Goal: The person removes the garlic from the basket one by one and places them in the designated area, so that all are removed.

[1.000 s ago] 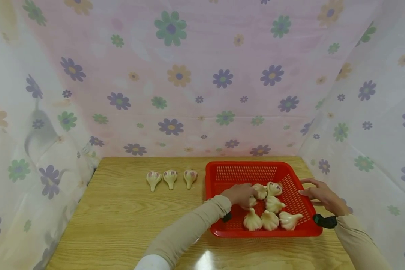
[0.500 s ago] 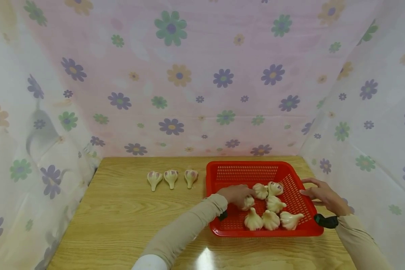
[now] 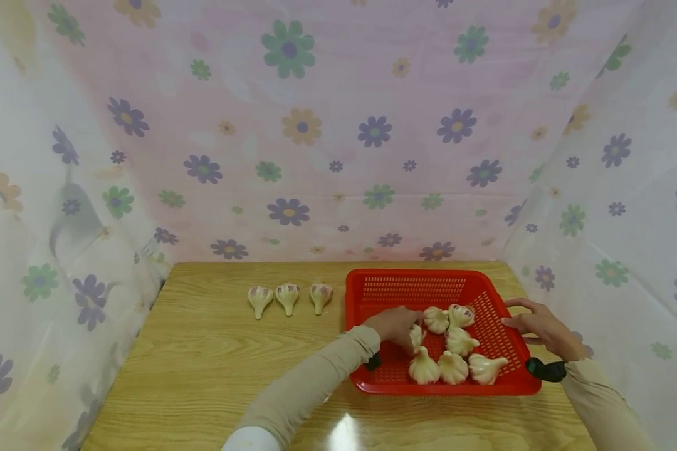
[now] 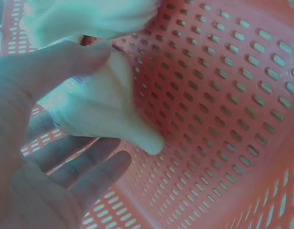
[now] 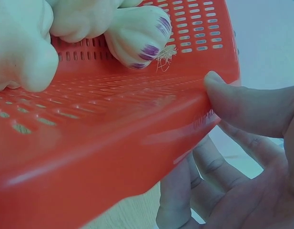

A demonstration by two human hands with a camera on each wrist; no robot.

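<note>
Inside the left part of a red plastic basket (image 3: pixel 406 274), my left hand (image 3: pixel 396 326) holds a garlic bulb (image 4: pixel 96 98). In the left wrist view the thumb lies over the bulb and the fingers curl under it, its stem pointing away from the palm. At the basket's right side my right hand (image 3: pixel 544 327) grips the rim, thumb on top and fingers beneath, as the right wrist view shows. Several other garlic bulbs lie in the basket, among them one with purple streaks and roots (image 5: pixel 137 38) and one at the front right (image 3: pixel 486 368).
Three garlic bulbs stand apart in a row on the wooden table (image 3: pixel 203 363), left of the basket: a left one (image 3: pixel 260 300), a middle one (image 3: pixel 288 297) and a right one (image 3: pixel 320 297). Flower-patterned sheets (image 3: pixel 327 125) hang behind and on both sides.
My left hand has shifted slightly left inside the basket, and the garlic bulb in it has turned a little. My right hand keeps its place on the rim.
</note>
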